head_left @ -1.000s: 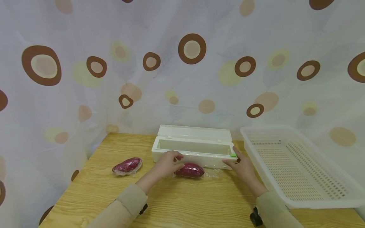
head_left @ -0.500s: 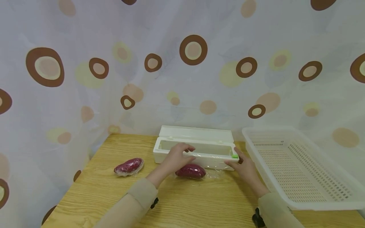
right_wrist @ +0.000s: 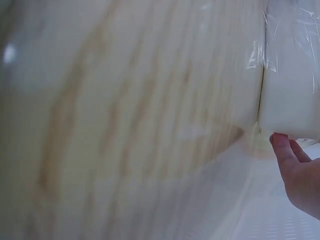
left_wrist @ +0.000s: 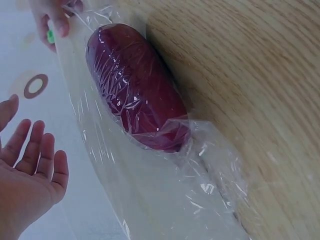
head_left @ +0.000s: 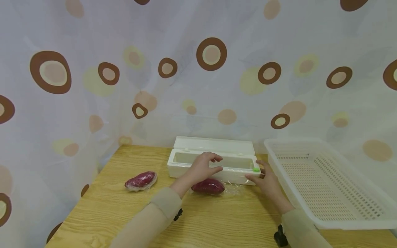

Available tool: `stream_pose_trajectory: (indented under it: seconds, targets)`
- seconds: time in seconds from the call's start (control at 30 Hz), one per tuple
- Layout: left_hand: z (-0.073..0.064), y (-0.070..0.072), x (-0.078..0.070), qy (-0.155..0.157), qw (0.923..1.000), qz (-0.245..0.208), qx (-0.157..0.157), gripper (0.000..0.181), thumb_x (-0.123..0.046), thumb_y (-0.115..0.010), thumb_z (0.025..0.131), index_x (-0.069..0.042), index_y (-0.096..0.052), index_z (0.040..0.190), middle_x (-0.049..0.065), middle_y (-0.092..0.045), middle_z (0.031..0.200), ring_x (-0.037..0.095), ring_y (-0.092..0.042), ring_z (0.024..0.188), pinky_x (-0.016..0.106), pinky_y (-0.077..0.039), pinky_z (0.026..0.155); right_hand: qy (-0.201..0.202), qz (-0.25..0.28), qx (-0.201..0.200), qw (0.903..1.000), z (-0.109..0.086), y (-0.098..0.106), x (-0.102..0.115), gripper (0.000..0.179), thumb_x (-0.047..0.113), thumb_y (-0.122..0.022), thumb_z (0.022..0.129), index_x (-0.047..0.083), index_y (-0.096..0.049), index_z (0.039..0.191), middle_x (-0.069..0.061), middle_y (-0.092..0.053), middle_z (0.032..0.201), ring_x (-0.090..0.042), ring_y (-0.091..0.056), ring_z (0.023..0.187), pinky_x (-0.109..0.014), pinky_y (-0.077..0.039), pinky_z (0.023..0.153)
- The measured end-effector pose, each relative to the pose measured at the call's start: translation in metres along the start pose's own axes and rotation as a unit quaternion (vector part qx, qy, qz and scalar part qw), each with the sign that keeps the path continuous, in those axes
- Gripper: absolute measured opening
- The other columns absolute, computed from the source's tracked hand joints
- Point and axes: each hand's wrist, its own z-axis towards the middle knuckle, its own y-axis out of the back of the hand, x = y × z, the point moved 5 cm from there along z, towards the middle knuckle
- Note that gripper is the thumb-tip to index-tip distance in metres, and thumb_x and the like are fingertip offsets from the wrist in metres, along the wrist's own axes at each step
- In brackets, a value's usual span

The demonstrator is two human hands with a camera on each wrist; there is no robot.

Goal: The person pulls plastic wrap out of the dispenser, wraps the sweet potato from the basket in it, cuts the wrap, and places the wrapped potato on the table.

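Note:
A white cling film dispenser (head_left: 237, 176) stands at the back of the table, its lid raised and a green slider (head_left: 256, 169) at its right end. Film (left_wrist: 95, 135) drapes down its front and over a purple-red oblong vegetable (head_left: 207, 186), which lies on the table against it. My right hand (head_left: 268, 179) grips the dispenser's right end, thumb on the front, fingers round the side. My left hand (head_left: 203, 167) hovers in front of the trough, above the vegetable, fingers loosely bent and holding nothing. In the left wrist view, its palm (left_wrist: 30, 192) shows beside the film.
A second purple-red vegetable (head_left: 141, 181), wrapped in film, lies on the wooden table (head_left: 211, 220) to the left. A white perforated basket (head_left: 310, 206) stands on the right, close to my right forearm. A patterned curtain (head_left: 186, 93) hangs behind.
My left hand has lifted from beside the vegetable's left end and moved right and up along the dispenser's front. My right hand stays at the dispenser's right end.

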Motion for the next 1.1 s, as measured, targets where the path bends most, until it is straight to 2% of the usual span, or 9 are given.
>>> stream_pose_trajectory:
  seconds: [0.2, 0.43, 0.6, 0.87, 1.1]
  targets:
    - [0.014, -0.007, -0.007, -0.007, 0.9999, -0.006, 0.005, 0.035, -0.024, -0.069, 0.087, -0.009, -0.064, 0.118, 0.001, -0.066, 0.111, 0.018, -0.058, 0.102, 0.030, -0.046, 0.091, 0.009, 0.005, -0.002, 0.9999, 0.002, -0.001, -0.002, 0.079, 0.034, -0.071, 0.083, 0.011, -0.026, 0.145, -0.032, -0.048, 0.128, -0.036, -0.060, 0.102, -0.027, -0.051, 0.067]
    - [0.027, -0.018, -0.009, -0.015, 0.9996, -0.025, 0.003, 0.034, -0.021, -0.070, 0.086, -0.010, -0.064, 0.117, 0.001, -0.066, 0.111, 0.017, -0.058, 0.103, 0.029, -0.045, 0.091, 0.008, 0.002, 0.003, 1.0000, 0.003, -0.001, -0.001, 0.078, 0.034, -0.071, 0.083, 0.009, -0.029, 0.143, -0.032, -0.049, 0.127, -0.035, -0.060, 0.100, -0.027, -0.051, 0.068]
    - [0.033, -0.024, -0.009, -0.009, 0.9991, -0.040, 0.005, 0.035, -0.022, -0.070, 0.086, -0.012, -0.064, 0.119, 0.000, -0.065, 0.112, 0.016, -0.057, 0.105, 0.029, -0.045, 0.092, 0.007, -0.007, 0.002, 1.0000, 0.004, -0.001, -0.001, 0.077, 0.034, -0.071, 0.083, 0.010, -0.029, 0.143, -0.034, -0.050, 0.126, -0.034, -0.061, 0.099, -0.026, -0.051, 0.067]
    - [0.044, -0.041, -0.007, -0.009, 0.9986, -0.051, 0.008, 0.037, -0.025, -0.070, 0.086, -0.013, -0.063, 0.120, -0.002, -0.065, 0.112, 0.013, -0.056, 0.105, 0.026, -0.045, 0.090, 0.009, -0.009, -0.009, 0.9999, 0.004, 0.000, -0.002, 0.077, 0.034, -0.072, 0.082, 0.010, -0.032, 0.143, -0.033, -0.055, 0.121, -0.030, -0.064, 0.094, -0.025, -0.050, 0.065]
    - [0.053, -0.057, -0.016, -0.006, 0.9978, -0.057, 0.033, 0.037, -0.028, -0.068, 0.088, -0.012, -0.062, 0.121, -0.003, -0.064, 0.114, 0.013, -0.056, 0.106, 0.024, -0.045, 0.089, 0.014, -0.018, -0.013, 0.9996, 0.002, 0.001, 0.000, 0.078, 0.037, -0.072, 0.081, 0.010, -0.033, 0.143, -0.032, -0.057, 0.120, -0.028, -0.065, 0.093, -0.026, -0.050, 0.064]
